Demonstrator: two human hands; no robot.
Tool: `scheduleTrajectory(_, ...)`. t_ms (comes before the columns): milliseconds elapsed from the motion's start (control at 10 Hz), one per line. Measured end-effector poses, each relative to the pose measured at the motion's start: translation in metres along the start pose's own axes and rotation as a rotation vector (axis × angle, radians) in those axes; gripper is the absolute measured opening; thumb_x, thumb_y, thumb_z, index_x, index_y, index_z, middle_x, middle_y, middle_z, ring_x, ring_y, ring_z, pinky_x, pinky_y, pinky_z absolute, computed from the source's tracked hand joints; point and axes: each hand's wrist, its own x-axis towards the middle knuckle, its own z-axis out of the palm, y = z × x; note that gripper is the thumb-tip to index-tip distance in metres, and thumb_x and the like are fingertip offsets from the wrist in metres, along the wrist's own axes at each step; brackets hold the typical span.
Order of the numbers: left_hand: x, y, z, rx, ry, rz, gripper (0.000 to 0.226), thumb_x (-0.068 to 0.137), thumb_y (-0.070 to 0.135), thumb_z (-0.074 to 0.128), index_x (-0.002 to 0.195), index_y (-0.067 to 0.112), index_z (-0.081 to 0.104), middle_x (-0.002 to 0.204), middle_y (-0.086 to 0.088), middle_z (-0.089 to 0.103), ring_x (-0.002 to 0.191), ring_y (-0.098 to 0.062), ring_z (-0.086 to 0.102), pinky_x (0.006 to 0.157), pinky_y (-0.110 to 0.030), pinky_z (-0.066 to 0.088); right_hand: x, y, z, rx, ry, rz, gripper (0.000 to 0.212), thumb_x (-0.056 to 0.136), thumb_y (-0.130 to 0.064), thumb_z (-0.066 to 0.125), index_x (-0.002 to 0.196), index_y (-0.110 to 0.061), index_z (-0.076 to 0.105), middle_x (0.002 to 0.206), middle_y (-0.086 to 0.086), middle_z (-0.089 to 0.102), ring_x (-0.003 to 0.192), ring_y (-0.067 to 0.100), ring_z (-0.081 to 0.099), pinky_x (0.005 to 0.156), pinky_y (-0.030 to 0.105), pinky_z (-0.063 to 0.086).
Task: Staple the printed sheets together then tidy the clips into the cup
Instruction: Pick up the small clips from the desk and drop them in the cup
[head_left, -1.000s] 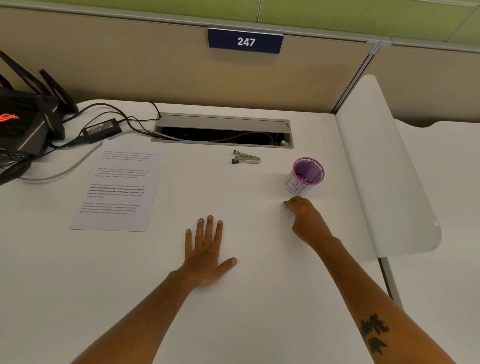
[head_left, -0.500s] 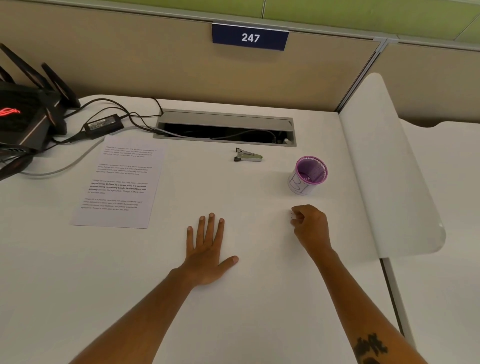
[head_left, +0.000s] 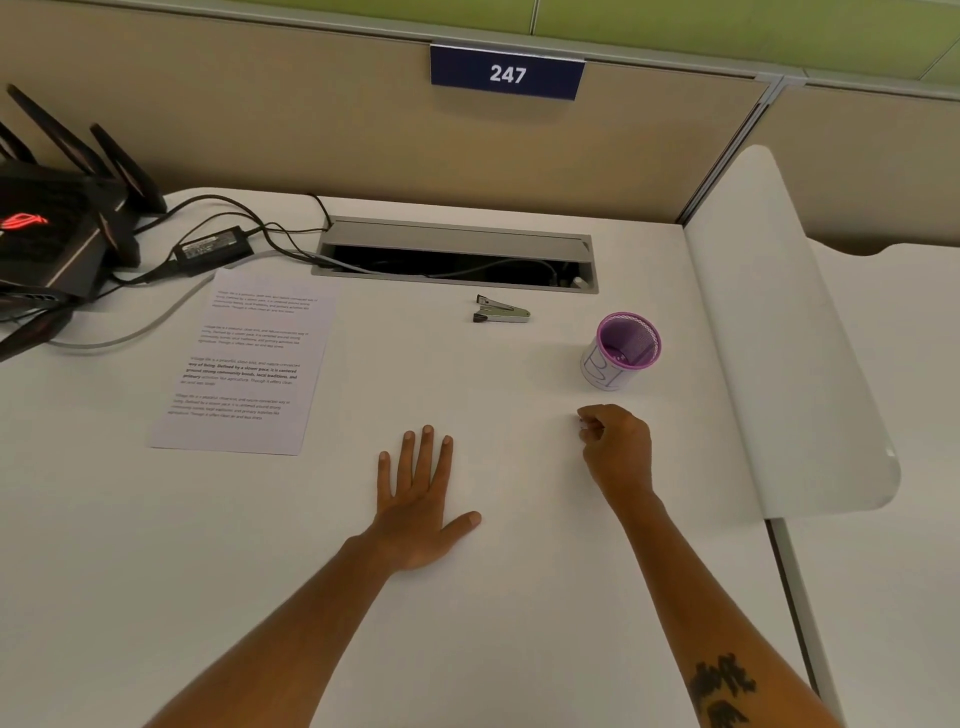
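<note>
The printed sheets (head_left: 244, 364) lie flat at the left of the white desk (head_left: 260, 545). A small grey stapler (head_left: 501, 310) rests near the cable slot. The purple mesh cup (head_left: 626, 345) stands upright at the right. My right hand (head_left: 618, 447) hovers just in front of the cup, fingers curled, pinching a small pale clip (head_left: 584, 426) at its fingertips. My left hand (head_left: 421, 499) lies flat on the desk with fingers spread and holds nothing. No other clips show on the desk.
A grey cable slot (head_left: 457, 254) is set into the back of the desk. A black router (head_left: 47, 234), a power brick (head_left: 213, 249) and cables sit at the far left. A white curved divider panel (head_left: 789, 338) borders the right edge.
My right hand has drawn back a little from the cup and curled its fingers around the clip. The left hand has stayed flat.
</note>
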Motion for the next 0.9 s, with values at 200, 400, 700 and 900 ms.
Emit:
scheduleTrajectory(200,-0.001,0.001,-0.001,-0.006,-0.002,0.001,0.106,0.093,0.081,0.027,0.156,0.023,-0.037,0.159,-0.005,-0.052,0.147,-0.029,-0.047,0.122,-0.059,-0.024,0.005,-0.006,0.003,-0.023,-0.046,-0.039,0.032,0.088,0.009,0.067,0.113,-0.007,0.077,0.112,0.009,0.077,0.099,0.025,0.072,0.096,0.038,0.058)
scheduleTrajectory(400,0.000,0.001,-0.001,0.004,-0.009,-0.002,0.106,0.094,0.081,0.025,0.154,0.023,-0.039,0.158,-0.005,-0.053,0.147,-0.029,-0.048,0.123,-0.059,-0.023,0.005,-0.005,-0.002,-0.002,-0.006,-0.012,0.034,0.085,0.014,0.065,0.109,-0.006,0.078,0.107,0.010,0.078,0.093,0.023,0.073,0.092,0.035,0.059)
scheduleTrajectory(700,0.000,0.001,-0.001,-0.002,-0.010,0.002,0.106,0.094,0.081,0.027,0.155,0.023,-0.038,0.159,-0.005,-0.052,0.147,-0.029,-0.047,0.122,-0.059,-0.024,0.008,-0.012,0.002,-0.003,-0.017,-0.021,0.029,0.089,0.009,0.066,0.110,-0.007,0.077,0.111,0.009,0.078,0.099,0.025,0.072,0.096,0.037,0.057)
scheduleTrajectory(900,0.000,0.001,0.000,0.004,-0.004,0.000,0.106,0.094,0.081,0.026,0.155,0.023,-0.038,0.159,-0.006,-0.052,0.147,-0.029,-0.047,0.122,-0.059,-0.024,0.002,-0.006,-0.004,-0.001,0.003,0.011,0.029,0.087,0.011,0.067,0.107,-0.007,0.078,0.107,0.009,0.078,0.096,0.023,0.072,0.094,0.035,0.058)
